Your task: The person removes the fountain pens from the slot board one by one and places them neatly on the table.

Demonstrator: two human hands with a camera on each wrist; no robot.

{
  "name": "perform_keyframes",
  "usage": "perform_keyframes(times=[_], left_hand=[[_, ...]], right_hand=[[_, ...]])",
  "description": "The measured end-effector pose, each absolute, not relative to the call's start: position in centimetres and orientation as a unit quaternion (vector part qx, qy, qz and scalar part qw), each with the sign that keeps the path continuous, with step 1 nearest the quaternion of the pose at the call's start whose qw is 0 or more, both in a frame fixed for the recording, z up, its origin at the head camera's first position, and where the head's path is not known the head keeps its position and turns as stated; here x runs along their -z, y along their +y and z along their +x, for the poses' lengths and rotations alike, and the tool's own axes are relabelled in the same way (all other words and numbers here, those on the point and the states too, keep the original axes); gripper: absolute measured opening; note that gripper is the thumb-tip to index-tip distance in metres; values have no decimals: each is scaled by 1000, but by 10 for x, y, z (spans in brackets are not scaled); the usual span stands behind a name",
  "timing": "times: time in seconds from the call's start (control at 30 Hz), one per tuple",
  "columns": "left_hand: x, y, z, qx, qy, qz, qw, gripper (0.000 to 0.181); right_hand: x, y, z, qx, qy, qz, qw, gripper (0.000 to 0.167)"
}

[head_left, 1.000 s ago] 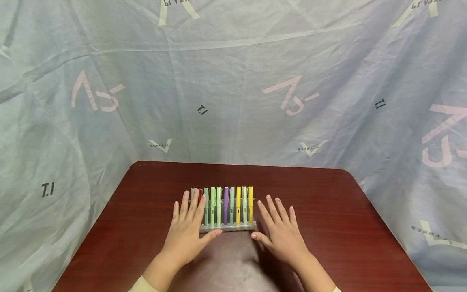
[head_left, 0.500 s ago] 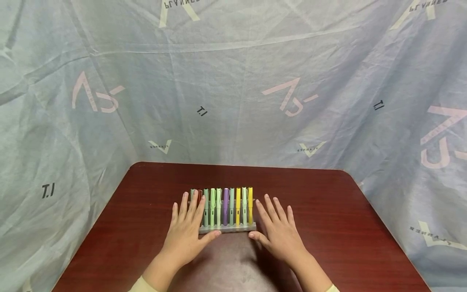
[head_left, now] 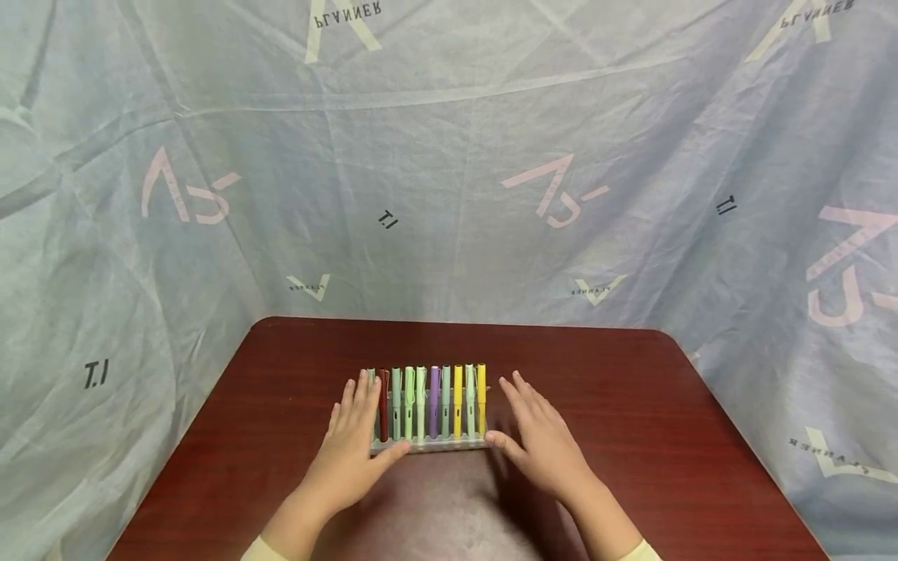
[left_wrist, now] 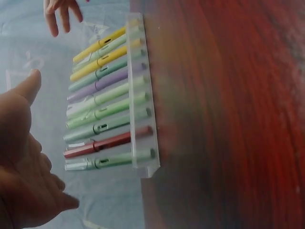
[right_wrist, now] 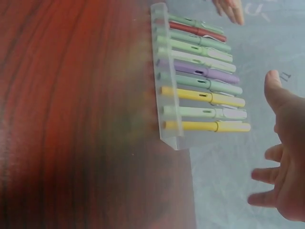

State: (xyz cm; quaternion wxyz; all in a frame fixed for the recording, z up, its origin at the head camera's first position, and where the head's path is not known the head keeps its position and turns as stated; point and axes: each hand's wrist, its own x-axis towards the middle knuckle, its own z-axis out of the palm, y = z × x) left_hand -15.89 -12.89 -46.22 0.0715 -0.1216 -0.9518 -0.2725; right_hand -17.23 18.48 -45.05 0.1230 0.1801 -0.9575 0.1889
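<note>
A clear pen rack (head_left: 438, 446) stands on the table, holding a row of several capped pens tilted back. Among them are a dark red pen (head_left: 383, 405), a purple pen (head_left: 435, 401), a yellow pen (head_left: 482, 397) at the right end, and others in shades of green. My left hand (head_left: 344, 452) is held at the rack's left end, fingers extended, partly covering the leftmost green pen in the head view. Beyond the right end, my right hand (head_left: 543, 448) has its fingers extended and thumb toward the rack. Both wrist views show a gap between each palm and the pens.
The dark reddish-brown table (head_left: 666, 467) has rounded far corners. A pale grey printed cloth (head_left: 449, 195) hangs behind the table and along both sides.
Both hands have turned from palm-down toward palms facing each other. The left hand has shifted slightly left, uncovering the dark red pen. The head view has tilted up a little.
</note>
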Motion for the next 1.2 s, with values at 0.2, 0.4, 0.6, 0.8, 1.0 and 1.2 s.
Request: perform_keyframes(times=[0.2,0.4,0.6,0.8,1.0,1.2], left_hand=[[461,-151,-169,425,-901,-90,8,110],[467,-177,-178,506,-859,-45,-63,115],[477,-186,-183,530,-844,-11,-89,81],[488,-183,-191,487,-869,-9,-86,42],[492,-181,-194,440,-894,-25,-76,25],[493,-177,-193,381,-922,-39,-57,11]], right_hand=[[444,193,-181,-316,-938,123,70,73],[448,199,-198,-444,-891,89,42,63],[463,199,-211,-518,-853,57,6,51],[478,191,-223,-583,-811,47,-19,44],[486,177,-230,-622,-781,45,-39,36],[491,164,-230,-629,-777,28,-26,29]])
